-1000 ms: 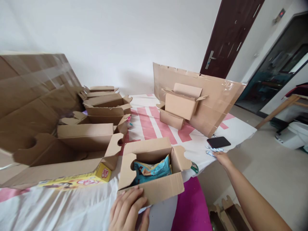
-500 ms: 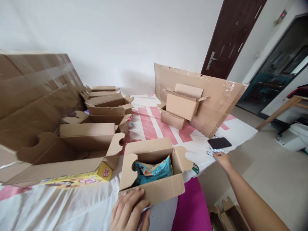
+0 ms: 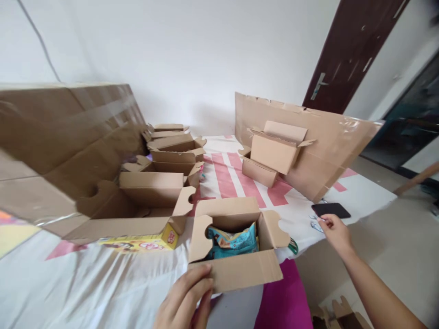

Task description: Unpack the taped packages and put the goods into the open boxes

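An open cardboard box [image 3: 247,274] stands at the table's front edge with turquoise snack packets [image 3: 235,240] inside. My left hand [image 3: 188,294] is closed on the left corner of its front flap, fingers above and thumb below. Over to the right, my right hand [image 3: 334,232] is pinched together beside a black phone [image 3: 331,210]. Small blue-and-white flat pieces [image 3: 316,225] lie at its fingertips. Whatever sits between those fingers is too small to make out. A green-handled object [image 3: 293,246] pokes out from under the box's right flap.
Several open cardboard boxes [image 3: 151,201] line the left side, the nearest resting by a yellow printed box [image 3: 161,240]. Two more boxes [image 3: 274,153] are stacked against an upright cardboard sheet [image 3: 329,151]. A large cardboard panel [image 3: 85,123] stands left. Other boxes [image 3: 343,315] sit below the table.
The view has swung left, so the table things appear farther right. My left hand has changed from lying against the front flap to gripping its corner. My right hand stays by the phone.
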The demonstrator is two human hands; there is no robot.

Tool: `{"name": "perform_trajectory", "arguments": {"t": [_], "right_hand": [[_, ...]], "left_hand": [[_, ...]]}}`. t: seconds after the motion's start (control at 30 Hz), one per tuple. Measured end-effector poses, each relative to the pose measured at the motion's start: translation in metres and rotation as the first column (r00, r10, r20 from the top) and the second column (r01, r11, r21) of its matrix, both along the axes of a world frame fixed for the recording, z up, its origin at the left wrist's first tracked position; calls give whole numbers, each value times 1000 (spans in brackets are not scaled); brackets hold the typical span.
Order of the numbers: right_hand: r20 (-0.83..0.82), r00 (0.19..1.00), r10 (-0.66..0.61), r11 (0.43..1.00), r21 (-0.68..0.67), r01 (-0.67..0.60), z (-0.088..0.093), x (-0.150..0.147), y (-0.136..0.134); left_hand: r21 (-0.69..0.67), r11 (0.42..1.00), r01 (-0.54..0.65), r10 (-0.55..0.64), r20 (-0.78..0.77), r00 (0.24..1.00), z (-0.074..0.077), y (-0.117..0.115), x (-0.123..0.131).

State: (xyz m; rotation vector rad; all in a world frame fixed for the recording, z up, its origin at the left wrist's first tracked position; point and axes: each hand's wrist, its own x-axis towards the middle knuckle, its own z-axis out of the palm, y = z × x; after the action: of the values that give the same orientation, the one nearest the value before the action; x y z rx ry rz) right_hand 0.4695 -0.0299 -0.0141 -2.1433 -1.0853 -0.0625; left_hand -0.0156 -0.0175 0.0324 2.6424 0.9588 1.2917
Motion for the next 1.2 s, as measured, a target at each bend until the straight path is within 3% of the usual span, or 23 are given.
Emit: {"name": "perform_trajectory", "arguments": {"t": [0.1, 0.13, 0.2, 0.23, 0.3, 0.4, 0.53, 0.7, 0.83, 0.93, 1.03, 1.13, 1.2], "right_hand": [[41, 980, 193, 970, 141, -197, 37, -62, 0], [108, 946, 305, 922, 217, -321, 51, -86, 0], [250, 813, 526, 762, 286, -581, 74, -132, 0], [295, 719, 630, 681, 236, -694, 81, -152, 3], [336, 583, 739, 587, 102, -803, 84, -181, 12], [320, 516, 795, 579, -141, -803, 67, -197, 32], [187, 490, 851, 523, -366, -769, 44, -192, 46], [59, 534, 843, 502, -442, -744, 54, -188, 48], [26, 495, 869, 462, -405, -789, 61, -187, 46], [42, 430, 902, 413, -375, -830, 61, -184, 37], [79, 389, 918, 391, -350, -851, 58, -182, 29], [124, 378, 917, 396, -199, -896, 50, -183, 25], [125, 425, 896, 431, -22, -902, 40, -186, 21]], "left_hand": [[0, 1000, 12, -12, -47, 999, 20, 5, 3], [10, 999, 40, -39, -98, 994, 24, 7, 9], [15, 995, 94, -88, -237, 968, 27, 10, 28], [4, 994, 109, -102, -318, 943, 27, 10, 40], [-36, 996, 81, -89, -466, 881, 24, 11, 60], [-92, 992, -82, 17, -560, 829, 21, 14, 70], [-91, 947, -307, 218, -518, 827, 16, 24, 44], [-247, 929, -274, 162, -395, 904, -1, 36, 9], [-338, 914, -224, 127, -287, 949, 4, 37, -4], [-398, 907, -134, 9, -301, 954, 15, 39, -17], [-486, 872, -68, -98, -309, 946, 18, 45, -26], [-537, 843, -38, -116, -251, 961, 10, 48, -27], [-545, 838, -26, -113, -219, 969, 4, 46, -27]]}}
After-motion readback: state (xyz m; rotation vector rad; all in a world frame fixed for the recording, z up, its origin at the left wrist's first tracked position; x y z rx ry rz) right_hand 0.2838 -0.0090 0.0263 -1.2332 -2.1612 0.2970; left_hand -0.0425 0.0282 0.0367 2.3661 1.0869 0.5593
